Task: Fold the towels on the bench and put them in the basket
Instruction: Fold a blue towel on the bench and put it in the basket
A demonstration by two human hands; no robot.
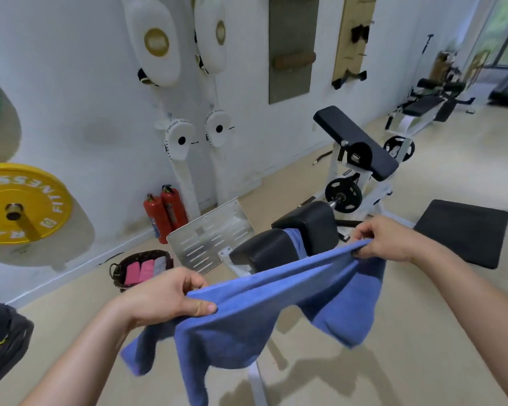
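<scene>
The blue towel (264, 312) hangs in the air between the two hands, stretched along its top edge from about 8 o'clock up to 2 o'clock of the view, its lower part sagging in loose uneven flaps. The left hand (165, 297) has thumb and fingers closed in a pinch over the near end of that edge; the right hand (384, 238) is curled tight around the far end, the cloth bunched in its grip. A second strip of blue cloth (295, 240) lies draped between the black pads of the bench (288, 241) at 12 o'clock from the towel. The basket (141, 269), with pink and pale folded towels inside, sits on the floor at 10 o'clock, well apart from the hands. To fold well, I judge the edge should be pulled taut and level first so the flaps drop straight, then the two ends brought together corner to corner, since the bunched right-hand corner may otherwise give a crooked fold.
</scene>
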